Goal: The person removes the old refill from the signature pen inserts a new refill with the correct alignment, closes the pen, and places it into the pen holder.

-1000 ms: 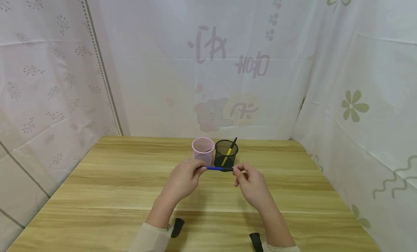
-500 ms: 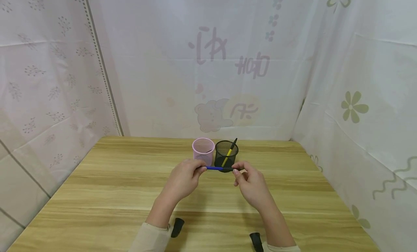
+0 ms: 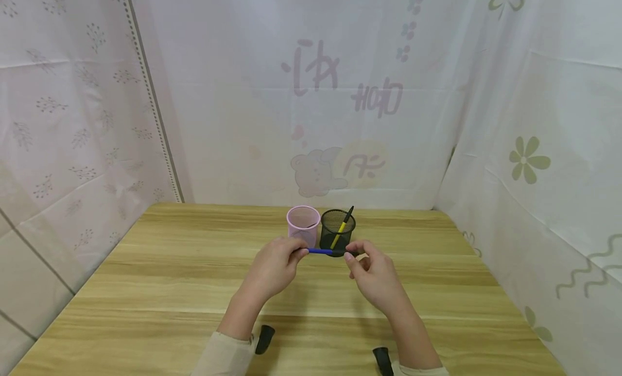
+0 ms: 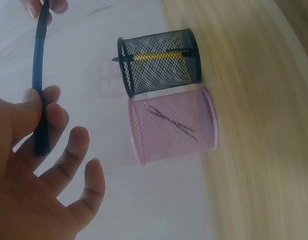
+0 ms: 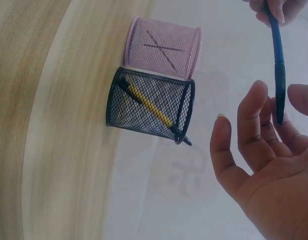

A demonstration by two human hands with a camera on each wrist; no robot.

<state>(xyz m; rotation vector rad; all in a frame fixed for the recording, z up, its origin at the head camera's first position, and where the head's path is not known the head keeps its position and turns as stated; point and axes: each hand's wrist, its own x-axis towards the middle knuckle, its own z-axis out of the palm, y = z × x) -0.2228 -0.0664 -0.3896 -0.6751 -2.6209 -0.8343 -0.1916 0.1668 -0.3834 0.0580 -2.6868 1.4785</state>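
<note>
My left hand (image 3: 277, 265) pinches a blue pen (image 3: 319, 251) with black ends between thumb and fingers, near one end; the other fingers spread loosely in the left wrist view. The pen lies roughly level in the air in front of two mesh pen holders. Around its far black end my right hand (image 5: 274, 165) has its thumb and fingers loosely bent, with a slim gap showing between thumb and pen in the right wrist view. A pink mesh pen holder (image 4: 169, 145) and a black mesh pen holder (image 5: 143, 112) stand side by side.
Inside the black holder leans a yellow pen (image 3: 338, 234) with black ends. Thin dark crossed lines (image 5: 165, 48) show through the pink mesh. Both holders stand toward the back of the wooden table (image 3: 194, 279), before a patterned curtain (image 3: 233, 122).
The right thumb and fingertips have shifted slightly left along the pen's black end, so they now overlap it more. The left hand, pen and holders stay put.
</note>
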